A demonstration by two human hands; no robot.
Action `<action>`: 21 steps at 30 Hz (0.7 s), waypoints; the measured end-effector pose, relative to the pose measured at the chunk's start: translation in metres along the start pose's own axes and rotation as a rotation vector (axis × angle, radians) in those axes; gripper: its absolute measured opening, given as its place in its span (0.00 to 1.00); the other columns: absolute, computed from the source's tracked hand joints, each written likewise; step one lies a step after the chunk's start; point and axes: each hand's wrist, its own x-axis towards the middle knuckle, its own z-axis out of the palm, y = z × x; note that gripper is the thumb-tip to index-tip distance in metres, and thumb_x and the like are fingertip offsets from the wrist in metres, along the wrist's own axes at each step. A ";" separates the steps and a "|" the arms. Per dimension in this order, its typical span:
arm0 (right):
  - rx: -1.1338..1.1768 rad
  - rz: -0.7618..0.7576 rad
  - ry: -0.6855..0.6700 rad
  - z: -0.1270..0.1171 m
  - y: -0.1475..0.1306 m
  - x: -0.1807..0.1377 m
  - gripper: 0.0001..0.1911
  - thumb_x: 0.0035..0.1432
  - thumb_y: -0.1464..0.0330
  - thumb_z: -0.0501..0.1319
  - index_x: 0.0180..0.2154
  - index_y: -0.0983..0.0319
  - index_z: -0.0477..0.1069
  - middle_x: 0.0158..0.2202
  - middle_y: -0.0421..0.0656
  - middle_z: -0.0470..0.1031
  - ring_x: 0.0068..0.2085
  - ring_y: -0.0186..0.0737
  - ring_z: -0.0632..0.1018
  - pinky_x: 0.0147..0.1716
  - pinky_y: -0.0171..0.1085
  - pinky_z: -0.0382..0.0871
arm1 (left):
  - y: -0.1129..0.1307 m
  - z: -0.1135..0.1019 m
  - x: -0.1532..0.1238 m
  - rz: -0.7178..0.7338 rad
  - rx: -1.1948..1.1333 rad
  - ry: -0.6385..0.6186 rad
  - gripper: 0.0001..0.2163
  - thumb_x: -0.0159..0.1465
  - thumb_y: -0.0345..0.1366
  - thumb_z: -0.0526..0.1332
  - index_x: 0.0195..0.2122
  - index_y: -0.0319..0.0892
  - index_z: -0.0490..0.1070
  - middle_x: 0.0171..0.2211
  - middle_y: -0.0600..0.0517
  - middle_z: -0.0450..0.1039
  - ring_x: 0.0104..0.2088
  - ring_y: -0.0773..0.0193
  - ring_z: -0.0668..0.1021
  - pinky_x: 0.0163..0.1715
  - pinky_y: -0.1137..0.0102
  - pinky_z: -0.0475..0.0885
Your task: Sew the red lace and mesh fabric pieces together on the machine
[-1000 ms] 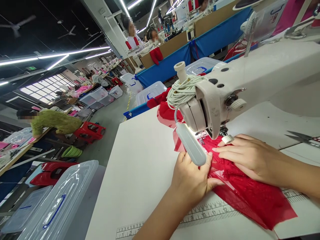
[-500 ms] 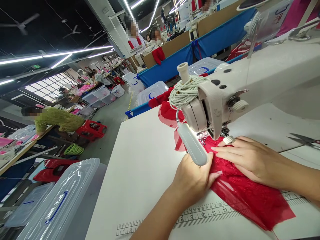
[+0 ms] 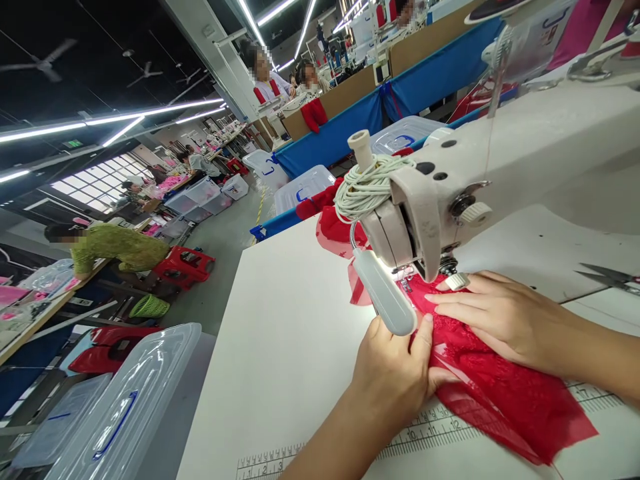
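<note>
A piece of red sheer lace fabric (image 3: 520, 393) lies on the white table beneath the head of a sewing machine (image 3: 540, 153). My left hand (image 3: 395, 367) is closed at the fabric's left edge, the thumb over the cloth; a grey lamp (image 3: 384, 291) hides some of its fingertips. Flat on top of the lace rests my right hand (image 3: 505, 320), fingers stretched toward the needle area and close to a white knob (image 3: 457, 281). The needle itself is mostly hidden behind the lamp and machine head.
Scissors (image 3: 607, 277) lie at the right. A ruler strip (image 3: 440, 427) runs along the front of the table (image 3: 270, 333). More red cloth (image 3: 333, 230) sits behind the machine head. Lidded plastic boxes (image 3: 130, 400) stand at the left; a person in green (image 3: 120, 247) leans on another table.
My left hand has shifted slightly right and toward me along the fabric edge. My right hand stays nearly in place on the cloth, which has slid a little. The camera view has tilted slightly.
</note>
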 end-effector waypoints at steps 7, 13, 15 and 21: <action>-0.036 0.016 0.000 0.004 0.002 0.000 0.21 0.67 0.79 0.48 0.52 0.62 0.74 0.48 0.47 0.79 0.53 0.50 0.74 0.48 0.48 0.73 | -0.002 0.001 0.003 -0.013 -0.002 0.029 0.35 0.71 0.60 0.47 0.55 0.31 0.74 0.47 0.34 0.78 0.38 0.51 0.78 0.35 0.61 0.76; -0.079 0.010 -0.014 0.004 0.003 0.005 0.20 0.65 0.79 0.48 0.49 0.63 0.74 0.49 0.48 0.78 0.51 0.51 0.74 0.45 0.47 0.72 | -0.004 0.000 0.006 -0.048 -0.015 0.019 0.34 0.71 0.59 0.46 0.55 0.31 0.74 0.47 0.35 0.78 0.39 0.52 0.77 0.37 0.61 0.76; -0.089 0.010 -0.019 0.004 0.003 0.006 0.20 0.66 0.79 0.47 0.49 0.63 0.74 0.49 0.49 0.78 0.51 0.51 0.74 0.44 0.47 0.72 | -0.003 0.000 0.006 -0.066 -0.014 0.016 0.35 0.72 0.58 0.43 0.54 0.31 0.74 0.46 0.36 0.79 0.39 0.52 0.77 0.39 0.61 0.75; -0.103 0.050 -0.021 0.007 0.004 0.005 0.23 0.64 0.80 0.46 0.51 0.61 0.74 0.49 0.47 0.78 0.51 0.50 0.75 0.45 0.47 0.72 | -0.007 0.003 0.005 -0.056 0.031 -0.004 0.34 0.72 0.58 0.43 0.57 0.32 0.73 0.50 0.35 0.77 0.43 0.50 0.77 0.45 0.57 0.74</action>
